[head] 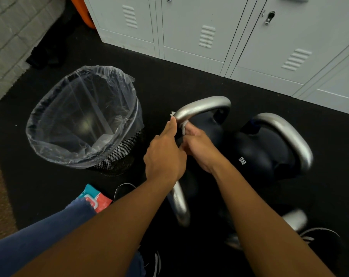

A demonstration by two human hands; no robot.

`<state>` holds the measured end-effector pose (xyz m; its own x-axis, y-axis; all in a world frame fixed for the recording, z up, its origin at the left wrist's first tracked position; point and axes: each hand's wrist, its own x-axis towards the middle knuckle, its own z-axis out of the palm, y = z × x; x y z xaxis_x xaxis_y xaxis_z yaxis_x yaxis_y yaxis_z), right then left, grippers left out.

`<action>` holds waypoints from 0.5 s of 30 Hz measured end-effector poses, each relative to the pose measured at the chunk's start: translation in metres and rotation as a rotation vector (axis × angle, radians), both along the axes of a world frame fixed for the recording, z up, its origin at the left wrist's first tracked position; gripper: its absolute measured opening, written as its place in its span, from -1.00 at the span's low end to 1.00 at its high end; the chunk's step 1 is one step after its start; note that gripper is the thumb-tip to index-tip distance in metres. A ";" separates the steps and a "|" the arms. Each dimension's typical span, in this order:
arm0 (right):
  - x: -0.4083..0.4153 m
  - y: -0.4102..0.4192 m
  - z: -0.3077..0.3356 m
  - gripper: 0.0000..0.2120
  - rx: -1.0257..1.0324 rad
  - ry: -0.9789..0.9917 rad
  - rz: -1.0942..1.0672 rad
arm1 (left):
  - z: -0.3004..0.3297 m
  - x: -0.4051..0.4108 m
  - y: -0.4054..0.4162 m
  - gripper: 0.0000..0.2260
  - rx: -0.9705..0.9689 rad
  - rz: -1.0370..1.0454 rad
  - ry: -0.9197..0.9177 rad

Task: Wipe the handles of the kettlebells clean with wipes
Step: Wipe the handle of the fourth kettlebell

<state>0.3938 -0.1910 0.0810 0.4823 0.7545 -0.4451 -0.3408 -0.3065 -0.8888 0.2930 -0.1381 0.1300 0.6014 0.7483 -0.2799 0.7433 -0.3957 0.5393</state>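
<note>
Wiping the far kettlebell handle (203,105) — mid-step.
Both hands pinch a wipe (183,125) round its left leg: left hand (165,154), right hand (199,146). Next, probably — slide it along the arch.

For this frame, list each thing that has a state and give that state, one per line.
left hand: at the near leg of the handle, holding the wipe
right hand: pinching the wipe against the handle
wipe: wrapped around the handle
kettlebell handle: upright, being wiped
12KG kettlebell: standing on the floor, untouched
bin: lined, open, looks empty
wipes pack: on the floor, partly hidden
lockers: doors closed
</note>
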 end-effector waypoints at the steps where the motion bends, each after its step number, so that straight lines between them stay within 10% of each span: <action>1: 0.001 -0.001 0.001 -0.31 0.008 0.012 -0.006 | 0.000 0.000 0.001 -0.29 0.007 -0.007 0.001; 15: 0.018 -0.012 0.000 -0.40 0.130 0.253 -0.123 | 0.005 0.000 -0.001 -0.27 -0.016 -0.003 0.015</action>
<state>0.4119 -0.2033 0.0812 0.4599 0.7556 -0.4664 -0.5837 -0.1385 -0.8001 0.2930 -0.1386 0.1346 0.5990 0.7420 -0.3009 0.7502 -0.3888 0.5348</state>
